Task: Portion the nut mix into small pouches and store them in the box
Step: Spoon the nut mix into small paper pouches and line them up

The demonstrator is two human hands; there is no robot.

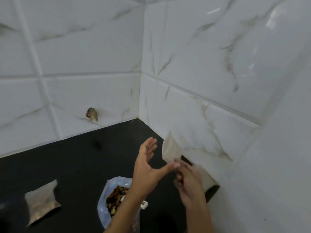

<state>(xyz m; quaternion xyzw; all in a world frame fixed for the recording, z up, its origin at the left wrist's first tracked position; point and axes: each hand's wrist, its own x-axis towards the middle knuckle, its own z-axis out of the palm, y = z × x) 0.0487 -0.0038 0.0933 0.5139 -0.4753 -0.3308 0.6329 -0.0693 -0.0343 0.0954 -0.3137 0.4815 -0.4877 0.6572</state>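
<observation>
**Empty pouch held up near the table's back right corner**

Here the right hand (188, 184) pinches the lower end of a small translucent pouch (171, 149), its long axis tilted up and leftward, mouth uppermost. The left hand (148, 165) is spread wide, thumb tip touching the pouch's base. Below, an open plastic bag (107, 199) holds nut mix (116, 200). A filled pouch (42, 202) lies by the left edge (blurred). Black table (75, 157), white marbled tile walls (218, 64); forearms cut off.

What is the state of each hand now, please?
Left hand: open, fingers straight, thumb tip touching the empty pouch.
Right hand: closed, fingers pinching the pouch's lower edge.
</observation>
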